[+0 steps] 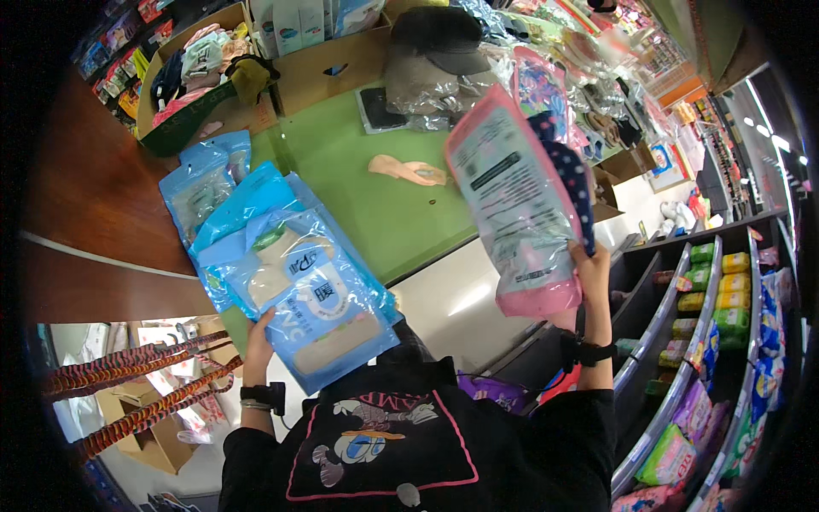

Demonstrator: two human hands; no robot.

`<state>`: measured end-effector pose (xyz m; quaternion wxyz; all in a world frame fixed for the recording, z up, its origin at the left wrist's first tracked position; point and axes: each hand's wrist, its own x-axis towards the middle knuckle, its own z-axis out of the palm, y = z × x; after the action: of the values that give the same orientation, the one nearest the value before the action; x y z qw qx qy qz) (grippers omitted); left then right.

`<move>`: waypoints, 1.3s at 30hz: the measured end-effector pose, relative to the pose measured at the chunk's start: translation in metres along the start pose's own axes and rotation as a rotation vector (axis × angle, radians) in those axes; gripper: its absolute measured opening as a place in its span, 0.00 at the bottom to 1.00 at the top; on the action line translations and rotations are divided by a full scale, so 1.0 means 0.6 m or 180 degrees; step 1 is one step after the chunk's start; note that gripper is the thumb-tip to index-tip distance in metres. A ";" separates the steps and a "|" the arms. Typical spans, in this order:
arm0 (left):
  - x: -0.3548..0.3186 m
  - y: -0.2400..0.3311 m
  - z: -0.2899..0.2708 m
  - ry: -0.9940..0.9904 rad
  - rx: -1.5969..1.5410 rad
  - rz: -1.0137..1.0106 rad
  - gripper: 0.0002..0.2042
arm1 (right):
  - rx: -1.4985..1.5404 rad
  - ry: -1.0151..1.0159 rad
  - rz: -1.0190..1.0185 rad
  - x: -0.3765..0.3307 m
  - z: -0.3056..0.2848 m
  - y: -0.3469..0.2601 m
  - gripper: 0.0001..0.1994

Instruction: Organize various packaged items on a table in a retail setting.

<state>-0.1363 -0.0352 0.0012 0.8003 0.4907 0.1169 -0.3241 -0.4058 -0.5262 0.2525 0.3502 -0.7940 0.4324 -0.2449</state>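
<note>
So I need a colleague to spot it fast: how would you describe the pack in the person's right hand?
Start at the green table top and look right, above the shelves of goods. The right hand holds up a flat pink-edged pack by its lower corner, with a dark dotted item behind it. Unlike the blue packs at the left hand, it is pink.

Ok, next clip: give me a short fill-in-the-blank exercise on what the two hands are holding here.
1. The left hand holds a stack of ____ packets.
2. The right hand lifts a clear packet with a ____ border.
3. Both packets are held over a table whose top is ____.
4. A ____-coloured sock lies loose on the table.

Missing words: blue; pink; green; peach
</note>
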 end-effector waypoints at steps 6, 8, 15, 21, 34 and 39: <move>-0.020 0.011 0.022 0.0292 0.0282 0.0350 0.21 | -0.0256 0.0575 -0.0489 0.185 -0.078 -0.004 0.08; -0.027 0.017 0.034 0.0415 0.0375 0.0270 0.21 | -0.0461 0.0656 -0.0646 0.276 -0.103 0.007 0.09; -0.041 0.017 0.060 0.0840 0.0578 0.0501 0.22 | -0.2526 0.1796 -0.1287 0.525 -0.033 -0.046 0.10; -0.049 0.019 0.075 0.1289 0.0870 0.0443 0.22 | -0.2369 0.0976 -0.2139 0.692 0.162 0.076 0.09; -0.040 0.000 0.050 0.1444 0.0709 0.0337 0.22 | -0.1186 0.0074 -0.3018 0.611 0.269 0.071 0.13; -0.028 0.013 0.079 0.1209 0.0792 0.0599 0.20 | -0.1894 -0.1401 -0.3376 0.432 0.420 0.094 0.12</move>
<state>-0.1506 -0.0671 0.0386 0.7240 0.6464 0.1782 -0.1620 -0.1295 -0.6832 0.0713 0.0270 -0.9946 -0.0512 -0.0858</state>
